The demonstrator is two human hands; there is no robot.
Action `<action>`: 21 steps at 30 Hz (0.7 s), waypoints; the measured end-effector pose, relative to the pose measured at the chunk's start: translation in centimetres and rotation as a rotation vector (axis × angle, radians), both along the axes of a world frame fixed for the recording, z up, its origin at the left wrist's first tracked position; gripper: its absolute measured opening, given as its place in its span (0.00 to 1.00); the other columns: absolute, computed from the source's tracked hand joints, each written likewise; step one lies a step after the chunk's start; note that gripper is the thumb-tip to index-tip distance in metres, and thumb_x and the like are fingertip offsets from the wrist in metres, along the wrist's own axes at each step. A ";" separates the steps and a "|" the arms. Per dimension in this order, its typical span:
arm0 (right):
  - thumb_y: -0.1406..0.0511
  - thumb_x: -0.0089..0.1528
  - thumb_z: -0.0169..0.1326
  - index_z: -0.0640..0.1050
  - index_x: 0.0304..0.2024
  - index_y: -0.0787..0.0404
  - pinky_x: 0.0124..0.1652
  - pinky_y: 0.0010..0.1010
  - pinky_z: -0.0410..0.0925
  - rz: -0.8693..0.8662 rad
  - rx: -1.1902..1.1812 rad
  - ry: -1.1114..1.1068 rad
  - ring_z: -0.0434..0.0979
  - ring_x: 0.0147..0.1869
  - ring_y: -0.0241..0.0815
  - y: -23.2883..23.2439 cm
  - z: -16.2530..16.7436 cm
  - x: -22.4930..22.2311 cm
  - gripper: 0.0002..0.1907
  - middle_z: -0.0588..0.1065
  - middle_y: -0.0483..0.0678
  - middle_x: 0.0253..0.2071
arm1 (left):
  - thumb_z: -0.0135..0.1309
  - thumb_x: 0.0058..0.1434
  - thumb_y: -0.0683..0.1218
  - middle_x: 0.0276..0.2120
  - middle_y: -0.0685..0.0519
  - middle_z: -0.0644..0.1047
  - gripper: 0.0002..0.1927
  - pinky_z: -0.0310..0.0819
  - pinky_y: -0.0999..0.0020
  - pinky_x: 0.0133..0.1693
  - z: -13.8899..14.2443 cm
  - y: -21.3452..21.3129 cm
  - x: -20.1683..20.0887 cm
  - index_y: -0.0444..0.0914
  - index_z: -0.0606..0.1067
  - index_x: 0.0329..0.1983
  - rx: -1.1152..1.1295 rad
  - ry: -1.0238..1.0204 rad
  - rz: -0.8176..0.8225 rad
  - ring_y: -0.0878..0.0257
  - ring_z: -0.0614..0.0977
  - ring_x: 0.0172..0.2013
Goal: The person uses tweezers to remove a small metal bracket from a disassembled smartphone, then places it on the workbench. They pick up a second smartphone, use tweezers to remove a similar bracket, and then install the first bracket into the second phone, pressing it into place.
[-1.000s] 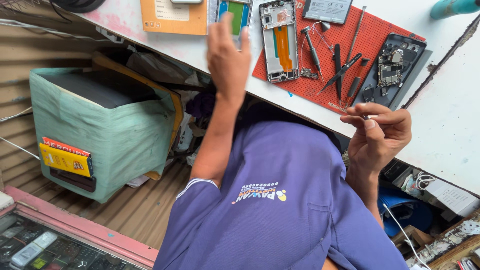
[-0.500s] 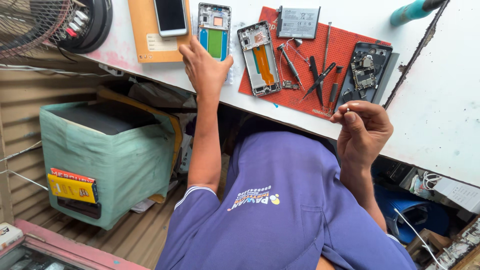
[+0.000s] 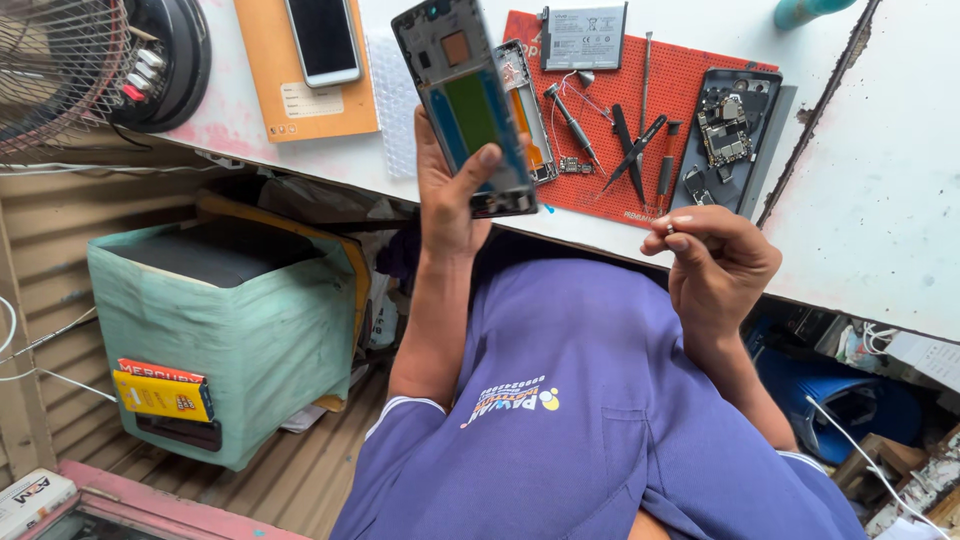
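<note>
My left hand (image 3: 452, 192) holds an opened phone frame (image 3: 466, 100) lifted off the white table (image 3: 880, 200), thumb across its green and grey inner face. My right hand (image 3: 718, 262) hovers at the table's near edge with its fingertips pinched on a tiny part (image 3: 671, 228), too small to name. On the red work mat (image 3: 600, 190) lie a second open phone frame (image 3: 525, 110), a grey battery (image 3: 586, 37), tweezers and small screwdrivers (image 3: 634, 140), and a dark phone back with a circuit board (image 3: 727, 135).
A white phone (image 3: 322, 40) rests on an orange envelope (image 3: 305, 95) at the left of the table. A fan (image 3: 90, 60) stands at the far left. Below the table sits a green covered box (image 3: 235, 330). Cables and clutter fill the lower right (image 3: 860, 380).
My left hand has picked the phone frame up off the table and brought it nearer to me. My right hand has kept its pinch and barely moved.
</note>
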State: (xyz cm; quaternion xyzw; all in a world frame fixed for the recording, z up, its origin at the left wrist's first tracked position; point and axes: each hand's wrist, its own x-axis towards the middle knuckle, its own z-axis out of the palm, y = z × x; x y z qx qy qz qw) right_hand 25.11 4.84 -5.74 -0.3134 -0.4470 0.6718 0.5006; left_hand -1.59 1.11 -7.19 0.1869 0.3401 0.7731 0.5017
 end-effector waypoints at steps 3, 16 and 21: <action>0.77 0.69 0.59 0.79 0.48 0.71 0.43 0.29 0.78 0.046 0.088 -0.075 0.82 0.41 0.41 0.0 1.1 -0.7 0.06 0.77 0.56 0.43 | 0.52 0.74 0.35 0.58 0.42 0.76 0.27 0.85 0.54 0.56 1.7 0.6 1.7 0.43 0.56 0.70 0.055 -0.018 -0.058 0.50 0.84 0.54; 0.81 0.64 0.65 0.80 0.49 0.68 0.43 0.28 0.75 0.012 0.722 -0.701 0.83 0.47 0.46 1.7 5.5 -2.9 0.13 0.79 0.54 0.46 | 0.40 0.76 0.30 0.66 0.40 0.64 0.37 0.72 0.59 0.66 4.6 0.0 6.9 0.44 0.41 0.80 -0.044 -0.097 -0.178 0.55 0.72 0.66; 0.81 0.64 0.66 0.80 0.50 0.67 0.41 0.32 0.73 0.036 0.784 -0.768 0.80 0.47 0.47 1.9 6.1 -3.0 0.14 0.78 0.53 0.46 | 0.42 0.80 0.30 0.64 0.45 0.64 0.34 0.66 0.65 0.66 4.3 -0.6 8.0 0.43 0.42 0.78 -0.049 0.166 -0.175 0.61 0.70 0.63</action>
